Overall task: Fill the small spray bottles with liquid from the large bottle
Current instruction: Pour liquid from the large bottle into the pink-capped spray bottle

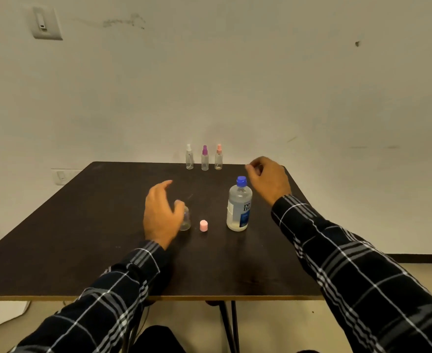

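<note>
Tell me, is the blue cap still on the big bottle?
Yes, the blue cap sits on top of the large bottle, which stands upright on the table with neither hand touching it.

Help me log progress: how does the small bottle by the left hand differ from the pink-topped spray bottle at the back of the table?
The small bottle by the left hand has no top on; the pink-topped spray bottle still wears its sprayer. The first stands near the table's middle, half hidden by the hand and beside a loose pink cap; the second stands untouched in the back row. Both are clear and upright.
</note>
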